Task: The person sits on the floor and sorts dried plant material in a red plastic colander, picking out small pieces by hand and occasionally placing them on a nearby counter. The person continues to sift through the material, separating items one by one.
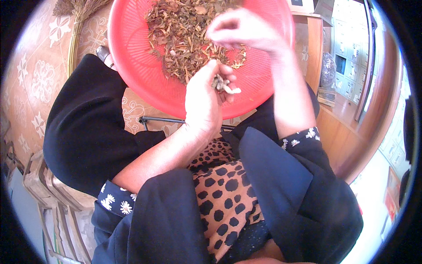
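Note:
A large round red plastic basket [145, 87] with a perforated bottom lies before me, above my lap. Dried plant pieces [184, 43], brown and yellowish like chopped herbs, are spread over its middle and upper part. My left hand [207, 89] is turned palm up over the near rim, its fingers curled round several pale, grey-brown dried pieces [221, 84]; one whitish piece sticks out past the fingers. Farther right, my right hand [242, 31] hangs blurred over the plant pieces, thumb and fingertips close together; whether anything is between them I cannot tell.
A straw broom [75, 43] lies on the patterned tile floor at upper left. Wooden slatted furniture [54, 184] stands at lower left. A dark metal frame [161, 119] shows below the basket. On the right are a wooden counter [339, 138] and pale cabinets with many small doors [351, 49].

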A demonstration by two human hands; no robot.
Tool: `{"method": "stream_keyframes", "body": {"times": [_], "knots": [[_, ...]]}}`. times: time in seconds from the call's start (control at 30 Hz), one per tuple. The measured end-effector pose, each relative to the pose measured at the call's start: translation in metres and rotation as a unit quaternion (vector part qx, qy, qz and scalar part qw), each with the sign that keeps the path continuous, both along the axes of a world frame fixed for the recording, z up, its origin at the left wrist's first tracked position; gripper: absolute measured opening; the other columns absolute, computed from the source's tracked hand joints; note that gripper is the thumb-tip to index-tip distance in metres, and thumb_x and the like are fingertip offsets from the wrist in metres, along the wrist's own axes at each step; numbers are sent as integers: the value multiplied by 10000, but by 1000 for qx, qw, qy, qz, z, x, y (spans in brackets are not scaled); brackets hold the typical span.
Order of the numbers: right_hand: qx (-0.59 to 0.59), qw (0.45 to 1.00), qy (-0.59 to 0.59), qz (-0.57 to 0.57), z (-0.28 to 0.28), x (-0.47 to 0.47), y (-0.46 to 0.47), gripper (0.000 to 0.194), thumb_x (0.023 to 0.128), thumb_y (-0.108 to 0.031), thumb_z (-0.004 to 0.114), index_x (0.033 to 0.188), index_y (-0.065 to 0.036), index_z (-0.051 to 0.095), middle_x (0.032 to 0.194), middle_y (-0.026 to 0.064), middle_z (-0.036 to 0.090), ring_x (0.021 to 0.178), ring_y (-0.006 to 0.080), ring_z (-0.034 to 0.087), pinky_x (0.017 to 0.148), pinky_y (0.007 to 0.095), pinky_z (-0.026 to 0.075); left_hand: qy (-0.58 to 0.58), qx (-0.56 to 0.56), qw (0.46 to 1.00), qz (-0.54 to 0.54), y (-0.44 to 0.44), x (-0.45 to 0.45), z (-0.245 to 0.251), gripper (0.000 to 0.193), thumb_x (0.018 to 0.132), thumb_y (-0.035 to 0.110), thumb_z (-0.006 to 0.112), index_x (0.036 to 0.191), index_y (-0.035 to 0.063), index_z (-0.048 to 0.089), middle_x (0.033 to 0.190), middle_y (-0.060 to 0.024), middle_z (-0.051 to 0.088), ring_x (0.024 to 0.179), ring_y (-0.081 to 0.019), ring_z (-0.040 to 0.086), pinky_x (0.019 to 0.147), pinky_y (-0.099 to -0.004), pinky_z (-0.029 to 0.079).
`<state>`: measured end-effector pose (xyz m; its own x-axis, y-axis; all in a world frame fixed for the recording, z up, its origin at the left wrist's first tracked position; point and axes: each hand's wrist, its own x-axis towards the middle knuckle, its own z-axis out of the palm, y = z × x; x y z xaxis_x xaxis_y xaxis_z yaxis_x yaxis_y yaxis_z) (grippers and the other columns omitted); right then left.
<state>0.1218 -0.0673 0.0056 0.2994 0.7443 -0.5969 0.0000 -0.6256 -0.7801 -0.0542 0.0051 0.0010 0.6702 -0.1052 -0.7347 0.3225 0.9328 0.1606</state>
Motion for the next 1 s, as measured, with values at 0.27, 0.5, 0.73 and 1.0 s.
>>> {"method": "stream_keyframes", "body": {"times": [0.27, 0.5, 0.73, 1.0], "knots": [[-90, 858, -491, 122, -136, -52, 21, 120, 754, -179, 597, 805, -86, 653, 786, 89, 631, 730, 289, 633, 643, 418, 514, -17, -37, 996, -80, -4, -4, 6, 278, 911, 314, 464, 778, 83, 544, 677, -17, 565, 531, -108, 506, 443, -232, 346], [-9, 888, -459, 20, -128, -48, 14, 131, 710, -147, 625, 809, -63, 637, 808, 90, 607, 752, 277, 616, 679, 376, 505, -5, -29, 994, -102, -3, -1, 12, 287, 913, 321, 454, 770, 91, 549, 658, -9, 560, 512, -98, 494, 436, -227, 343], [18, 983, -154, -93, -124, -39, 14, 144, 721, -113, 665, 849, -63, 622, 747, -16, 616, 712, 59, 572, 658, 242, 482, -15, -28, 993, -116, -3, -1, 14, 275, 910, 308, 453, 768, 92, 547, 664, -7, 556, 513, -95, 491, 440, -223, 348], [-66, 908, -411, 54, -133, -72, 20, 125, 717, -110, 568, 818, -43, 596, 766, 144, 614, 760, 341, 612, 668, 437, 486, -28, -30, 994, -105, -3, -3, 12, 259, 898, 305, 464, 779, 88, 542, 666, -14, 558, 510, -101, 492, 435, -229, 347]]}}
